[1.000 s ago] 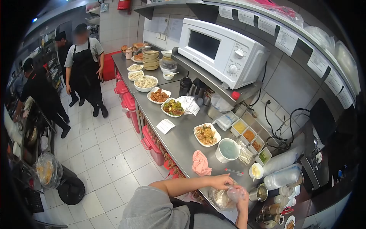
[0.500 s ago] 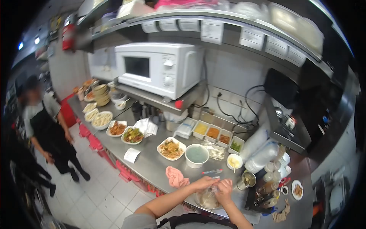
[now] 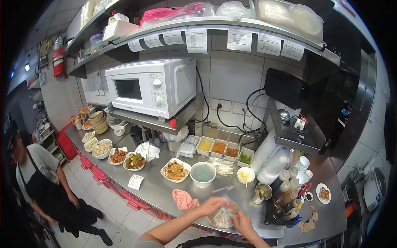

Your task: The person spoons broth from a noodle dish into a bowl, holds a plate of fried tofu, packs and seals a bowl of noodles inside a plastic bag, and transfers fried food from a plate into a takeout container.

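Observation:
A clear plastic bag [image 3: 221, 218] with something pale inside rests at the counter's front edge. My left hand [image 3: 213, 206] is closed on the bag's upper left part. On its right side, my right hand [image 3: 242, 222] pinches the plastic. Just behind the hands lies a red-tipped pen [image 3: 222, 189]. To the left is a crumpled pink cloth [image 3: 185, 200]. Behind it stand a white tub of greyish liquid [image 3: 203, 174] and a square bowl of food [image 3: 175, 170]. A metal cup [image 3: 261, 193] stands to the right of the hands.
Filled dishes, including a bowl of greens [image 3: 134, 161], line the counter's left. A microwave [image 3: 151, 88] sits on a raised shelf. Topping containers [image 3: 218, 147] stand at the back, sauce bottles [image 3: 285, 198] at the right. A person in an apron [image 3: 43, 186] stands at the left.
The view has swung right, bringing more of the upper shelf and right counter into sight. My hands have moved slightly apart on the bag, whose top is now spread between them.

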Available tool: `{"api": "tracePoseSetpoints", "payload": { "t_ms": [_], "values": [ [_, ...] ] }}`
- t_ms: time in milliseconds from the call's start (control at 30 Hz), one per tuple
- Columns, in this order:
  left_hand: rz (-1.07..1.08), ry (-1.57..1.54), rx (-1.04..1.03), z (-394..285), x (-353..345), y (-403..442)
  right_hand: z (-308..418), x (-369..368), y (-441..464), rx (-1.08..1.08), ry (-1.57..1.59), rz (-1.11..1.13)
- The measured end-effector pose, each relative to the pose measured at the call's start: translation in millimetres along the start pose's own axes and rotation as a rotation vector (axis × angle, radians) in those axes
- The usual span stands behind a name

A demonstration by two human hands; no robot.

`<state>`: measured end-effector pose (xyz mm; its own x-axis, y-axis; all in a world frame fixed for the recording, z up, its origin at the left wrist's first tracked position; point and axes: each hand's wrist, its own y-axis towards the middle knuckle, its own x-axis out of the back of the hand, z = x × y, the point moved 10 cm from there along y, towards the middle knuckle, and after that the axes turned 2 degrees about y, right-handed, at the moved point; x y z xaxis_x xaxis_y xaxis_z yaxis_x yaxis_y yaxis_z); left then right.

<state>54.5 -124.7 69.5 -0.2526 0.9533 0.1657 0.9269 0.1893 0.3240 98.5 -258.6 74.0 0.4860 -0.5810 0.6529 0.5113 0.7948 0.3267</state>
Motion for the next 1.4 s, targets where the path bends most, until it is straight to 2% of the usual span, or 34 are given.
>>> {"api": "tracePoseSetpoints", "payload": {
  "t_ms": [33,67,167,267,367,467,567,667,767,867,967,1067,1167,1267,1367,1400],
  "values": [
    [0.194,-0.09,0.019,-15,-22,-6,-2,-1,8,0.091,-0.078,-0.029],
    [0.361,0.28,-0.136,-38,-33,-13,1,2,12,0.181,-0.157,-0.058],
    [0.513,0.625,-0.228,-35,-35,-26,-2,-6,28,0.237,-0.316,0.183],
    [0.49,0.625,-0.268,-10,-17,-21,9,-11,24,0.233,-0.435,0.413],
    [0.506,0.678,-0.164,11,-12,-13,-2,-26,5,0.165,-0.56,0.637],
    [0.229,0.556,-0.231,4,1,-8,30,-24,1,0.445,-0.334,0.496],
    [0.035,0.488,-0.21,6,10,-8,75,-20,10,0.752,-0.043,0.296],
    [0.195,0.588,-0.058,35,8,-4,61,-80,21,0.497,0.461,0.567],
    [0.088,0.44,-0.066,27,16,1,17,-101,38,0.055,0.691,0.441],
    [0.023,0.444,-0.189,4,13,1,6,-85,41,0.032,0.659,0.248],
    [-0.02,0.512,-0.195,9,18,-1,-41,-89,38,-0.279,0.775,0.241],
    [-0.009,0.56,-0.201,20,25,-1,-17,-72,35,-0.03,0.646,0.226],
    [-0.008,0.529,-0.166,25,27,0,-25,-71,30,-0.298,0.812,0.231],
    [0.065,0.179,0.405,61,30,0,-39,-85,33,-0.329,0.987,0.229],
    [0.119,0.418,0.25,-9,18,10,-34,-86,43,-0.144,0.529,0.232],
    [0.168,0.685,0.074,-43,3,10,-8,-67,49,0.087,0.405,0.106]
  ]
}}
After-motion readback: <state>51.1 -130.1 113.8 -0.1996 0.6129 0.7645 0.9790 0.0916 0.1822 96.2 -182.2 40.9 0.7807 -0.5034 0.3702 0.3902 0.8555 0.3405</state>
